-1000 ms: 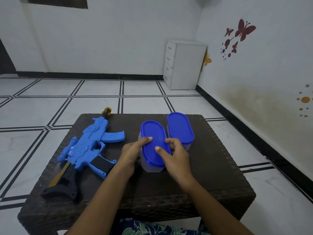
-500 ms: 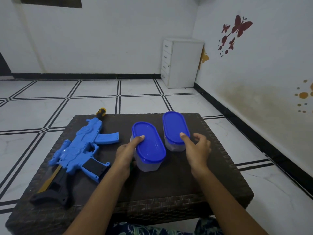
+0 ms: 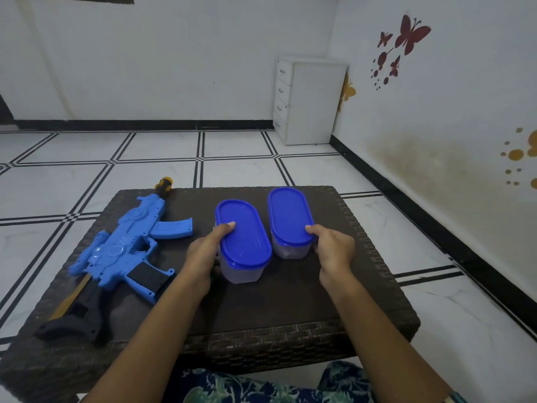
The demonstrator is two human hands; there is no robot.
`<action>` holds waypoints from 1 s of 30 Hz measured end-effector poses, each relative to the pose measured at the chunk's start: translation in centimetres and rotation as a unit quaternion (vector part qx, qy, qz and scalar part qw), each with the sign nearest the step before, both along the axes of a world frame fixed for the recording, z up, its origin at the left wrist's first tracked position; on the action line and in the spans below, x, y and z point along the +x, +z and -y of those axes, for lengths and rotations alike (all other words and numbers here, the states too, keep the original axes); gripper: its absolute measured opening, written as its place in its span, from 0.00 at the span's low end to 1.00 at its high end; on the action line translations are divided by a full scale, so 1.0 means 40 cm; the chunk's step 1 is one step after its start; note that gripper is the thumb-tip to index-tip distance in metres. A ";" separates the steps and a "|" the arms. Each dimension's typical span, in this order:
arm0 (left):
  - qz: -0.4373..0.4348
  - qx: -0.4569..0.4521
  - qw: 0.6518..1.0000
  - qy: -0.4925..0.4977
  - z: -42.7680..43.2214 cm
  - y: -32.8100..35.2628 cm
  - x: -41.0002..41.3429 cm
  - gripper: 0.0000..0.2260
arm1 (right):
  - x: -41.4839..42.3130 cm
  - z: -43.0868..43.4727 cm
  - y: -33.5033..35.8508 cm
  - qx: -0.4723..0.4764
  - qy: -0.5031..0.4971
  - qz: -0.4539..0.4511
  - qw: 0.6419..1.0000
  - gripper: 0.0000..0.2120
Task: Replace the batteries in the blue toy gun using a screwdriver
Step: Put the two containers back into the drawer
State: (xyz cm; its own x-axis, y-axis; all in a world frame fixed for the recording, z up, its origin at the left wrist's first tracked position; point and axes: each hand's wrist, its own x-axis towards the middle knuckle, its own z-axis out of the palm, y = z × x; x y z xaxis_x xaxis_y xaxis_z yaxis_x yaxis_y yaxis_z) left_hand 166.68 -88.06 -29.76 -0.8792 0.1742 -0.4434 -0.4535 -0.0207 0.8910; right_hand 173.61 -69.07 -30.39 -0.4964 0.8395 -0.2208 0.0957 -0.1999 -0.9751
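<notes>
Fingers (image 3: 227,227) curl round a tub each, left hand (image 3: 203,257) on the near tub (image 3: 244,245), right hand (image 3: 334,251) on the far tub (image 3: 290,216), blue toy gun (image 3: 125,248) lying at their 9 o'clock, so yanking a lid could tip one.

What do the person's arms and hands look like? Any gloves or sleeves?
No gloves. The left hand and right hand are bare, and both forearms are bare too, with no sleeves or watch showing. Dark blue cloth with a green leaf pattern shows below them.
</notes>
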 end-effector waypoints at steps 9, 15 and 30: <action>-0.009 0.019 1.000 -0.001 0.004 -0.003 0.005 0.21 | 0.049 0.022 0.012 -0.106 0.022 -0.054 0.993 0.06; -0.018 0.039 0.999 -0.014 0.005 -0.012 0.007 0.17 | 0.063 0.025 0.012 -0.147 0.068 -0.070 0.984 0.05; -0.017 0.117 0.992 -0.047 0.038 0.007 0.000 0.13 | 0.056 0.058 0.033 -0.202 0.243 -0.101 0.943 0.17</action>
State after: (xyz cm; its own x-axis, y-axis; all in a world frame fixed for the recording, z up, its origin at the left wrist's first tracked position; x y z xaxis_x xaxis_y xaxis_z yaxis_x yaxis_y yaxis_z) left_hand 166.68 -89.58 -29.49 -0.8684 0.3501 -0.3511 -0.4321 -0.1873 0.8822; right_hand 175.85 -71.38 -29.09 -0.8667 0.3701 -0.3346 0.0926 -0.5396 -0.8368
